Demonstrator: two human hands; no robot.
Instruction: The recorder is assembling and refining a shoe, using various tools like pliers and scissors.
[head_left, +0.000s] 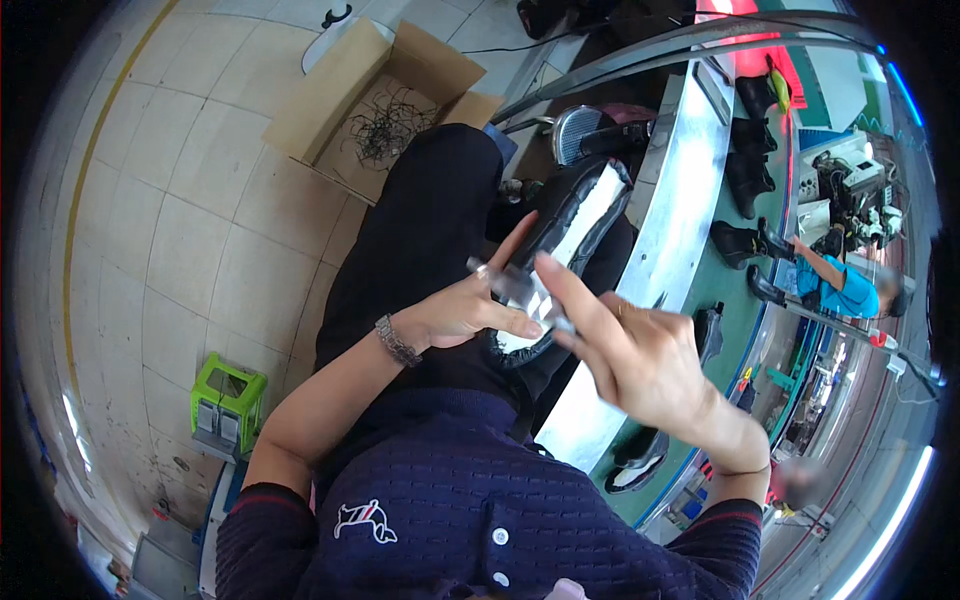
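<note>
A black boot (575, 215) with a pale lining lies over the person's lap, its opening towards the far right, near the edge of the long green counter (745, 330). The left hand (462, 312) holds the boot from the left side: its fingers (515, 245) are wrapped against the boot's shaft, thumb stretched to the right under a small clear plastic piece (520, 292). The right hand (640, 355) comes in from the right, its fingers (570, 290) spread wide, the forefinger lying along the clear piece and touching it just below the boot's opening; whether it grips the piece cannot be told. More black boots (740, 245) stand far along the counter. An open cardboard box (330, 105) sits on the tiled floor to the far left, and a green stool (228, 405) stands near left.
</note>
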